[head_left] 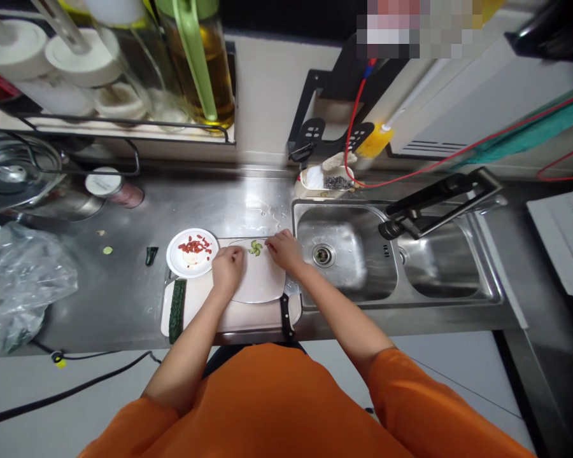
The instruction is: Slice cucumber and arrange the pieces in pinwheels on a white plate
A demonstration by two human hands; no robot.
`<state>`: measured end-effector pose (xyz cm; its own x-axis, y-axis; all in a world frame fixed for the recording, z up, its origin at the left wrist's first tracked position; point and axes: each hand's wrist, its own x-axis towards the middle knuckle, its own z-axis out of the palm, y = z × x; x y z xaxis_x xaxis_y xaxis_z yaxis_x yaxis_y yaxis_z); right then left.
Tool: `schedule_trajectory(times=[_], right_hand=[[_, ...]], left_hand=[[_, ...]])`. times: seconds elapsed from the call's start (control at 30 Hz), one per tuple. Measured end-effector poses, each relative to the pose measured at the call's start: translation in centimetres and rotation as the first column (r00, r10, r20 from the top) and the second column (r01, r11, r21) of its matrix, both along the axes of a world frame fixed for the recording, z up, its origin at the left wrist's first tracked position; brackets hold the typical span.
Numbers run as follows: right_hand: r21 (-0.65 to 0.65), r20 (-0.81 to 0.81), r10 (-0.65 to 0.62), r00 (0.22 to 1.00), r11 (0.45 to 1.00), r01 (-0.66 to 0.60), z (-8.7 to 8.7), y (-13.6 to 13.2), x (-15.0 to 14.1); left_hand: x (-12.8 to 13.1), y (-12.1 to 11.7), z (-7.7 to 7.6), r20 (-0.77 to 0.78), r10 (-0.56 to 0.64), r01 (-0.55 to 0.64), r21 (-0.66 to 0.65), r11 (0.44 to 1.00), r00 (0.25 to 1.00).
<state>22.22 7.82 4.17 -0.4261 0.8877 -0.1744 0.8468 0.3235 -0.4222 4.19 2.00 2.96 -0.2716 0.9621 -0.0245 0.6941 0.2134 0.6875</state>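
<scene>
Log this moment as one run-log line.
left hand: on white plate edge | right hand: beside cucumber slices | cutting board: under plate | knife: idle

Small plate (191,253) with red pieces just left of the grip; halved cucumber (176,310) below it; sink (363,254) right; plastic bag (19,286) far left on worktop (124,286).
</scene>
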Motion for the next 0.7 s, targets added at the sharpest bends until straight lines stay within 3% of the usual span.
schedule_trajectory(times=[0.17, 0.37, 0.7], right_hand=[[-0.002, -0.109, -0.09, 0.99, 0.996, 0.09, 0.0, -4.0, 0.9], [-0.063, -0.116, -0.063, 0.991, 0.996, 0.056, -0.5, -9.3, 0.3], [-0.106, -0.045, -0.019, 0.999, 0.994, 0.014, -0.2, -11.8, -1.2]], left_hand=[[-3.7, -3.1, 1.1, -0.109, 0.094, -0.092, 0.025, 0.995, 0.99], [-5.6, -6.8, -0.3, -0.206, 0.086, -0.111, -0.114, 0.987, 0.975], [-4.5, -6.9, -1.8, -0.274, 0.005, -0.061, -0.196, 0.979, 0.962]])
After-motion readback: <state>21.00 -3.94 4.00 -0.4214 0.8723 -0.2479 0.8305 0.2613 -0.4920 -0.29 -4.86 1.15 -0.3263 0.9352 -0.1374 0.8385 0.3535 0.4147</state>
